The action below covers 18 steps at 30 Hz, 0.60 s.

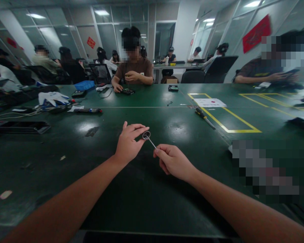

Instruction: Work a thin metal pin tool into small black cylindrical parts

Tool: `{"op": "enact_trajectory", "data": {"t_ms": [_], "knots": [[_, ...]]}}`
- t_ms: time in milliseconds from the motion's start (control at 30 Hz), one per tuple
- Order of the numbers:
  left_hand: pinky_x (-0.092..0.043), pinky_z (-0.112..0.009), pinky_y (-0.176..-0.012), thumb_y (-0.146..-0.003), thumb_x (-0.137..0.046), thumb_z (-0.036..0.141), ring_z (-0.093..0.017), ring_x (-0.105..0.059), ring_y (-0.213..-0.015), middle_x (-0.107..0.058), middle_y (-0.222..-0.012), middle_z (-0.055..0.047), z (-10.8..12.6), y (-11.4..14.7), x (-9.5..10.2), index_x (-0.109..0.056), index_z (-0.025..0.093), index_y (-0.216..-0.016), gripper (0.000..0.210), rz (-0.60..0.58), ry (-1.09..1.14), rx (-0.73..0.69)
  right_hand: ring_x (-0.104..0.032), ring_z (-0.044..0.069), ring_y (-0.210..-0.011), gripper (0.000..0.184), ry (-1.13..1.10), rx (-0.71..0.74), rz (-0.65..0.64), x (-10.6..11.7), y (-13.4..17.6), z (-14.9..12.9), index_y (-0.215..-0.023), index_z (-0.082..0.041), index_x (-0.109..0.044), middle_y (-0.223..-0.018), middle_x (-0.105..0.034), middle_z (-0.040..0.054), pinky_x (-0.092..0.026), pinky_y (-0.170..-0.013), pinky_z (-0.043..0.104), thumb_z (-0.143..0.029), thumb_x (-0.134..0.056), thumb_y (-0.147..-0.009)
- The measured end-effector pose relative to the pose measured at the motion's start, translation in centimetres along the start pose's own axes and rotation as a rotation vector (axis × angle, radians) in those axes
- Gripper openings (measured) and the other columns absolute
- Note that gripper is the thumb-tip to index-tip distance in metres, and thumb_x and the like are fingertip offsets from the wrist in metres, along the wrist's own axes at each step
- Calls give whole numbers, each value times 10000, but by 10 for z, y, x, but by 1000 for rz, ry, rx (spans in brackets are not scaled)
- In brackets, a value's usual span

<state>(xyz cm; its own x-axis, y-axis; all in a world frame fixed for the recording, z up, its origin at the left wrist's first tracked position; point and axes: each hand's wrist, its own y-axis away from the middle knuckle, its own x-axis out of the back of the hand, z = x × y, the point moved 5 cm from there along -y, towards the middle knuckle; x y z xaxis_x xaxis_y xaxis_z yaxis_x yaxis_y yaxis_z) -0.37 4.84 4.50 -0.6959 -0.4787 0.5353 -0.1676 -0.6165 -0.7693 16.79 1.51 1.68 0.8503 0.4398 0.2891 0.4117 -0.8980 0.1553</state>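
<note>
Over the middle of the green table (131, 206), my left hand (129, 141) pinches a small round metal ring-shaped part (146, 135) between thumb and fingers. Its face, with a dark inside, is turned toward me. My right hand (173, 160) is closed around a thin metal rod (152, 143), held between thumb and forefinger. The rod's far tip reaches into the round part; whether it touches the inside I cannot tell. My palm hides the rod's other end.
A screwdriver (205, 118) lies right of centre by a yellow tape outline (243, 130) and a paper sheet (209, 102). White gloves (53, 99), a dark pen-shaped tool (87, 110) and a blue basket (84, 85) are left. A co-worker (133, 69) sits opposite.
</note>
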Motion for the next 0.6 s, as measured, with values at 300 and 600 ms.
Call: {"op": "enact_trajectory", "data": {"t_ms": [300, 600], "knots": [[-241, -626, -1229, -875, -756, 219, -198, -697, -1055, -741, -1133, -25, 4, 0, 1, -743, 296, -1129, 266, 4, -32, -45, -454, 89, -336, 221, 1, -20, 6, 0, 0, -2, -839, -215, -565, -433, -510, -91, -294, -365, 186, -344, -464, -986], [-241, -613, -1235, -856, -773, 195, -194, -698, -1053, -741, -1133, -24, 5, 0, 1, -744, 285, -1126, 286, 14, -21, -44, -451, 90, -341, 232, -32, -5, -3, 0, 0, 0, -842, -218, -564, -429, -509, -91, -306, -369, 180, -359, -458, -993]]}}
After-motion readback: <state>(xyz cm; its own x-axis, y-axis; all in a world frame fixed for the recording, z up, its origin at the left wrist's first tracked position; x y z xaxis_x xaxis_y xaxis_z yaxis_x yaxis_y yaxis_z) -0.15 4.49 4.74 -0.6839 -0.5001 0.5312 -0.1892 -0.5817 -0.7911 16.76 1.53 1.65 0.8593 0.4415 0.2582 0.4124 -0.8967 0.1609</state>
